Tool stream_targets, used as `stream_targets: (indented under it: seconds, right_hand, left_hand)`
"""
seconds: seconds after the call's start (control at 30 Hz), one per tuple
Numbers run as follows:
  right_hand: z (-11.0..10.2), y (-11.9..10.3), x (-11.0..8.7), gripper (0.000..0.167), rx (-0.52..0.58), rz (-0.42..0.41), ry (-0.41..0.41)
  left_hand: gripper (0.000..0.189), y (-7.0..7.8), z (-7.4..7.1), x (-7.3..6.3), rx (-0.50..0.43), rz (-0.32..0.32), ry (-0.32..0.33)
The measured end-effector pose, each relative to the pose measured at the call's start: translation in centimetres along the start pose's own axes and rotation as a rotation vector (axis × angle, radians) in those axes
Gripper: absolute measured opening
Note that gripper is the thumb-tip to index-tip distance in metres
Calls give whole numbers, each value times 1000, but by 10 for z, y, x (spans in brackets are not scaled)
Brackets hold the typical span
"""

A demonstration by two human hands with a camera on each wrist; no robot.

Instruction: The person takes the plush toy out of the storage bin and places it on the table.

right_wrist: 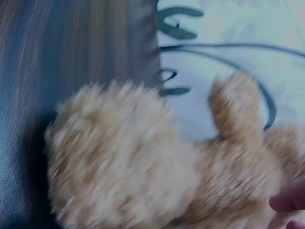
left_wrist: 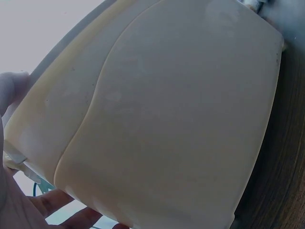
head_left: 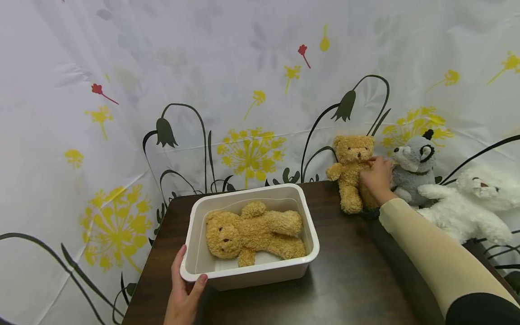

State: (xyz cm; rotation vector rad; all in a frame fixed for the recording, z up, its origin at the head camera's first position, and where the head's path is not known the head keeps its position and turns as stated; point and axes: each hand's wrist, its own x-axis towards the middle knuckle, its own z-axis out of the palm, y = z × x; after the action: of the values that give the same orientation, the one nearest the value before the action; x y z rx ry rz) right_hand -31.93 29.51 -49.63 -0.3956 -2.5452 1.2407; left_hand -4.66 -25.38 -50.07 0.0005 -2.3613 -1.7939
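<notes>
A whitish plastic tub [head_left: 260,274] stands on the dark table, and my left hand [head_left: 183,295] grips its near left corner, thumb at the front rim and fingers along the left side. Inside it a tan teddy bear [head_left: 248,232] lies on its back, head to the left. Farther right, a second tan teddy bear [head_left: 350,169] is upright by the back edge. My right hand [head_left: 378,178] holds this bear by its arm at the side of the body. Close up in the right wrist view, the fuzzy foot [right_wrist: 119,157] of that bear looks large, with fingertips [right_wrist: 290,198] at its body.
Right of my right hand sits a grey plush animal [head_left: 414,169] with black ears. A white plush bear [head_left: 467,205] leans beside it at the table's right edge. A flowered curtain [head_left: 243,81] hangs behind the wooden table [head_left: 341,271].
</notes>
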Motion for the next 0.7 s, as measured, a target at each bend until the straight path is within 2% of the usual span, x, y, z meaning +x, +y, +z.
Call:
stream_targets:
  seconds: [0.2, 0.37, 0.7]
  right_hand:
    - [-9, -37, -2, 53, 98, -36, 140]
    - [-15, -72, -4, 43, 181, -50, 189]
    - [-7, -155, -46, 24, 401, -147, 222]
  left_hand:
    - [90, 2, 0, 2, 24, -23, -7]
    - [91, 3, 1, 4, 37, -34, -6]
    - [91, 1, -3, 2, 40, -7, -10]
